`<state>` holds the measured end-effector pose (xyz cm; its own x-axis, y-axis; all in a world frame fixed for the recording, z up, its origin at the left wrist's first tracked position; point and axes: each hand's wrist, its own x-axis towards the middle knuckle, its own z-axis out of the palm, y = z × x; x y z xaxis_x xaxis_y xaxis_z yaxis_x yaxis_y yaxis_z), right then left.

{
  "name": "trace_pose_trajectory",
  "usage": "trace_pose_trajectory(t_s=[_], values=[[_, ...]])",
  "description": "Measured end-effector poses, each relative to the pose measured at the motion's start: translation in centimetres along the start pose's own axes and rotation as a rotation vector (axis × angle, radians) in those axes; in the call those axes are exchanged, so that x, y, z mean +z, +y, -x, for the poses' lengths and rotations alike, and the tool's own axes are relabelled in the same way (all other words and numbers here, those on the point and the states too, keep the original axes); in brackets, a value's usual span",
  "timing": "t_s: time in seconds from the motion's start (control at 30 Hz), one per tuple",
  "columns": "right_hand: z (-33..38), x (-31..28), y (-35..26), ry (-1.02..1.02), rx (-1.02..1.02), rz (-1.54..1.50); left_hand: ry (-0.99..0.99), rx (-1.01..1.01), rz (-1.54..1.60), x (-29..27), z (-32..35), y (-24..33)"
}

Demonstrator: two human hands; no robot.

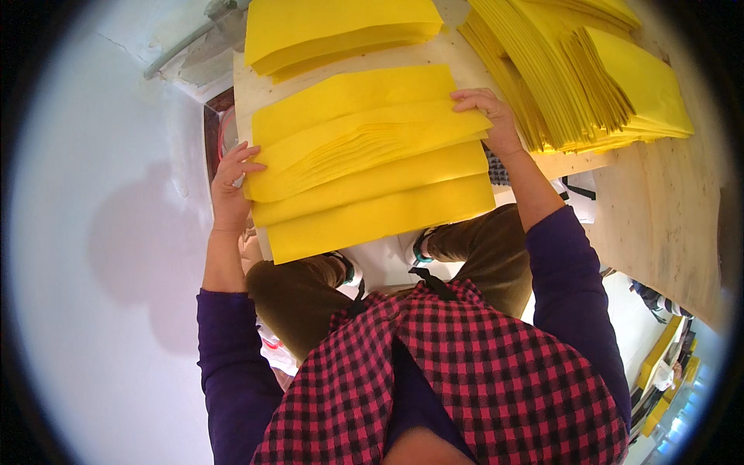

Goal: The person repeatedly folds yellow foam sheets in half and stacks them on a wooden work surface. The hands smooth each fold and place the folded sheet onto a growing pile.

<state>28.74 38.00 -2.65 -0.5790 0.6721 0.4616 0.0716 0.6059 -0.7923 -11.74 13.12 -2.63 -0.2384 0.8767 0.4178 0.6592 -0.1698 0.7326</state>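
A layered stack of yellow cloth-like sheets (364, 205) lies before me, its near edges stepped and overhanging the table front. On top is a yellow sheet (333, 159) with a bundle of rippled folds along its middle. My left hand (231, 182) grips this top sheet at its left edge, fingertips over the surface and thumb hidden. At the opposite end, my right hand (492, 116) has its fingers bent over the sheet's right edge; its thumb is also out of sight.
Beyond the stack rests a folded yellow pile (341, 35). Thick bundles of folded yellow sheets (558, 85) fill the far right of the wooden table (651, 209). A white wall (101, 256) stands close on my left. My legs are below the table edge.
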Motion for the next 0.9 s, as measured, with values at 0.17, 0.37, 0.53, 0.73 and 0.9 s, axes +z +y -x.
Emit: trace_pose_trajectory(t_s=[0.17,0.37,0.53,0.73,0.9], values=[[-0.1,-0.1,0.4,-0.011,0.005,0.017,-0.007,-0.029,-0.069,-3.3,-1.8,3.2],[0.0,0.2,0.4,0.005,0.037,-0.03,-0.082,0.074,-0.164,0.5,-5.0,9.1],[0.1,0.1,0.2,0.011,0.03,-0.048,-0.204,0.143,-0.488,7.1,-5.4,11.3],[0.3,0.0,0.2,0.004,0.05,-0.089,-0.266,0.081,-0.58,9.2,-3.4,11.0],[0.6,0.0,-0.1,-0.003,-0.044,0.028,-0.242,0.071,-0.534,9.8,-1.9,9.9]])
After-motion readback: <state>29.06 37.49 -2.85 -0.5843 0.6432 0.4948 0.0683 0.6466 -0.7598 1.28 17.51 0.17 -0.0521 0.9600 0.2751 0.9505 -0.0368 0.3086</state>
